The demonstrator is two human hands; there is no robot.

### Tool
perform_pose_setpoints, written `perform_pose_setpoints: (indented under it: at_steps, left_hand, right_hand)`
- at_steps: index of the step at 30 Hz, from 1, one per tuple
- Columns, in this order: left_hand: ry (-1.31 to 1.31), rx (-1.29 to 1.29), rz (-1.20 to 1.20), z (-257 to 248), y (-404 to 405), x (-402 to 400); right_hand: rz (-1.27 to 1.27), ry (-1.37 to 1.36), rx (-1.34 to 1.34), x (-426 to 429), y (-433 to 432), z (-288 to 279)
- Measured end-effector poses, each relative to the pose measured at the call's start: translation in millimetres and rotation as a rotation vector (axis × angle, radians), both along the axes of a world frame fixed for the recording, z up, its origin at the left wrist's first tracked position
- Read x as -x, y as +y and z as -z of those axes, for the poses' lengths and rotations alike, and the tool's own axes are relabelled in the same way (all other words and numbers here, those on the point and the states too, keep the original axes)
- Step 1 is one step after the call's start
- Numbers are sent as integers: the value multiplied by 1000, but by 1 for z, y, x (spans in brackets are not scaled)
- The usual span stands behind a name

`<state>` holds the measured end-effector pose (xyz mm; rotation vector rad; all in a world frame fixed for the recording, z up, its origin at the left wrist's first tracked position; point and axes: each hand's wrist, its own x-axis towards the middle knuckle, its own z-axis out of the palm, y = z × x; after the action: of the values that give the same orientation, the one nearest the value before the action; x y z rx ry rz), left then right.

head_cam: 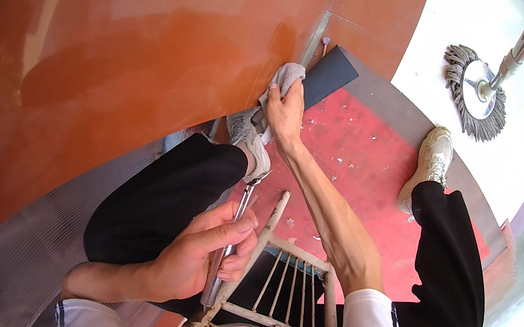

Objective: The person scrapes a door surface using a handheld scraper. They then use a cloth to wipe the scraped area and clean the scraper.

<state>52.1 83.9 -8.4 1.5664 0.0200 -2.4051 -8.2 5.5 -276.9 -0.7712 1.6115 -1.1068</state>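
My left hand [213, 254] is closed around a slim metal-handled tool [232, 234] with a flat angled tip, perhaps a scraper; it points up and away from me, over the lower leg. My right hand [285, 113] grips a folded grey cloth [288, 75] at the edge of a large glossy orange-brown panel [155, 57]. The cloth hangs down beside a grey shoe. Just right of the cloth lies a curled dark grey sheet [331, 77], its material unclear. A pale seam line [316, 40] runs across the panel above the cloth.
Before me stands a rusty white metal chair back [293, 288]. Red flooring [350, 163] with scattered bits lies between my shoes. A round grey string mop [479, 91] rests on a white surface at upper right. Ribbed translucent sheeting [43, 226] is at lower left.
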Motion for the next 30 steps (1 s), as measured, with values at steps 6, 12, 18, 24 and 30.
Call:
perform_pose_setpoints:
  at_steps: [6,12,18,24,30]
  left_hand:
    - [32,5,45,0,-8,14]
    - [-8,9,65,3,-2,14]
    - [-118,29,-36,18,-6,20]
    - [-87,43,-170,18,-4,14]
    - [-121,69,-91,37,-12,4]
  right_hand:
    - [-189,-78,-259,25,-13,32]
    - [-89,-64,29,4,31,-21]
    - [-40,187,-49,23,-20,23]
    - [-918,-44,133,32,60,-71]
    - [-281,-1148,-281,69,72,-75]
